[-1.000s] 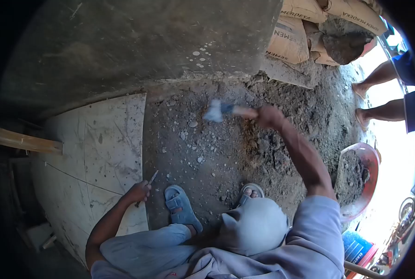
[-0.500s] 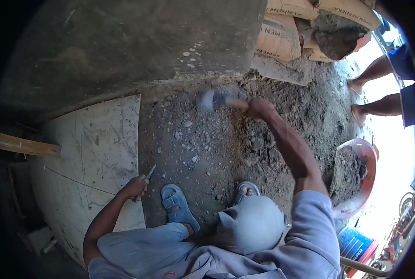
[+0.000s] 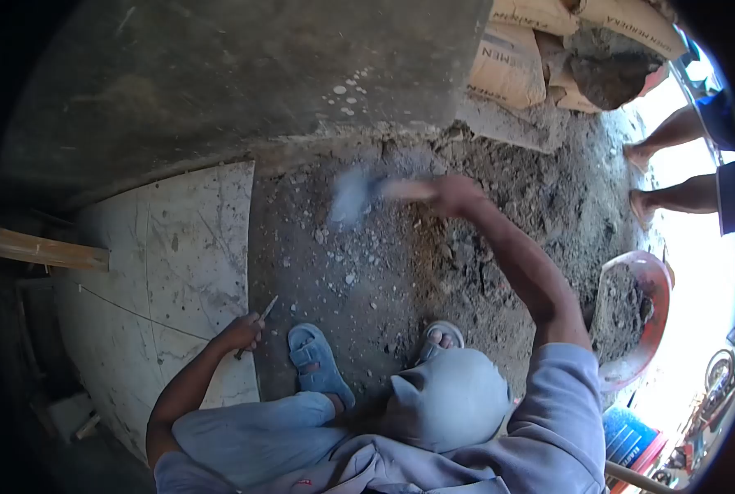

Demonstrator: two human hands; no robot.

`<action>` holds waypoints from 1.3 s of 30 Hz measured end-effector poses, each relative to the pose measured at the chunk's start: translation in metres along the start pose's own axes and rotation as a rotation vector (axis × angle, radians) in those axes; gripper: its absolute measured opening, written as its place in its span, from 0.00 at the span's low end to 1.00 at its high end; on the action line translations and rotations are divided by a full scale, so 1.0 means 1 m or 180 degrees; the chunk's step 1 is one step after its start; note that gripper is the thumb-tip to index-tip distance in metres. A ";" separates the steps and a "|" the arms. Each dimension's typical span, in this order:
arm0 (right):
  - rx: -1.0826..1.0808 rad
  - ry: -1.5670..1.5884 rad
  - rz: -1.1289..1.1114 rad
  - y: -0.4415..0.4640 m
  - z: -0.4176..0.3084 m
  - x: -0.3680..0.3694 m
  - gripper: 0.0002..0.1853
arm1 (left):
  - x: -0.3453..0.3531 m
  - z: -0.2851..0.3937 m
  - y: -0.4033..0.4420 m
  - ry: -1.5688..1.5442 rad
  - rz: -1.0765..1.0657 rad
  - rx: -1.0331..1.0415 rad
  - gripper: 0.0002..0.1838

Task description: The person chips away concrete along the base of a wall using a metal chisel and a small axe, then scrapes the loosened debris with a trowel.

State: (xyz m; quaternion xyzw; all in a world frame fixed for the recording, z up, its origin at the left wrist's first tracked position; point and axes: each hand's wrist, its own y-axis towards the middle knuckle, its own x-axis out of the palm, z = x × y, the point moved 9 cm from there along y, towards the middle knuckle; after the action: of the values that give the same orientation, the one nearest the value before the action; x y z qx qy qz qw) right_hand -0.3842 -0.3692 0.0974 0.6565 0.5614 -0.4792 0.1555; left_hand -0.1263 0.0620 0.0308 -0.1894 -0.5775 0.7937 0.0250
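My right hand (image 3: 460, 196) is wrapped round the wooden handle of a trowel (image 3: 353, 198), whose broad pale blade is smeared by motion over the ground. Beneath and around it lies grey rubble (image 3: 347, 259) with loose pale chips. On the other side, my left hand (image 3: 242, 332) is closed on a thin pointed metal tool (image 3: 270, 306); its tip points up and to the right, and a dark end shows below the fist. That hand is over the edge of a pale, stained board (image 3: 195, 247).
A concrete wall (image 3: 260, 74) borders the work area. Cement bags (image 3: 507, 66) are stacked at the upper right. A reddish wheelbarrow tray (image 3: 660, 305) holds dirt, with a blue bucket (image 3: 628, 435) below it. Another person's bare legs (image 3: 672, 198) stand at the right.
My right hand has swung the trowel a little left and down, so its blade is over the chips. The left hand with the pointed tool is nearly still. The view has shifted slightly.
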 end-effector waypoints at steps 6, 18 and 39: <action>0.1071 0.0347 0.0103 -0.066 0.010 -0.008 0.24 | 0.009 -0.035 0.024 0.0030 -0.0255 0.0063 0.11; 0.1434 -0.0320 -0.0704 -0.035 0.083 0.030 0.15 | 0.003 0.081 0.004 0.0165 0.0002 0.0568 0.11; 0.2401 0.3528 0.1914 -0.243 0.009 0.226 0.22 | 0.018 0.349 0.104 -0.1421 -0.0987 0.1832 0.13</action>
State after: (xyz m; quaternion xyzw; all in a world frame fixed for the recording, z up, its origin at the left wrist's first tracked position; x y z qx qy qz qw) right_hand -0.6236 -0.1653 -0.0079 0.9371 0.1502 -0.1740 -0.2629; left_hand -0.2392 -0.2847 0.0208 0.0920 -0.3443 0.9317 0.0705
